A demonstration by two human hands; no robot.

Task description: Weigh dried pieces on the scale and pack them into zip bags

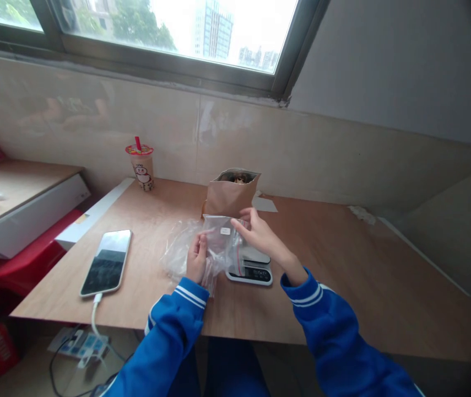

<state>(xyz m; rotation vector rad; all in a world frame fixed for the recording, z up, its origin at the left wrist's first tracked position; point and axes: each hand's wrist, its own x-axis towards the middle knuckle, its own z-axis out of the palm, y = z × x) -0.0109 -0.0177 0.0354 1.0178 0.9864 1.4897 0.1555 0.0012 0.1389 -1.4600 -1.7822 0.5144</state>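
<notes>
My left hand is closed on a clear zip-lock bag, which has a small white label near its top. At the bag's right edge is my right hand, its fingers spread apart; I cannot tell whether a fingertip touches the plastic. More crumpled clear plastic bags lie around and under my left hand. Partly covered by the bag, a white digital kitchen scale rests on the table, its dark display facing me. Just behind stands an open brown paper pouch with brownish contents that I cannot make out.
A phone with a white charging cable lies at the left. Further back stands a drink cup with a red straw. A white paper piece lies behind the pouch, near the tiled wall. The wooden table's front edge is close to me.
</notes>
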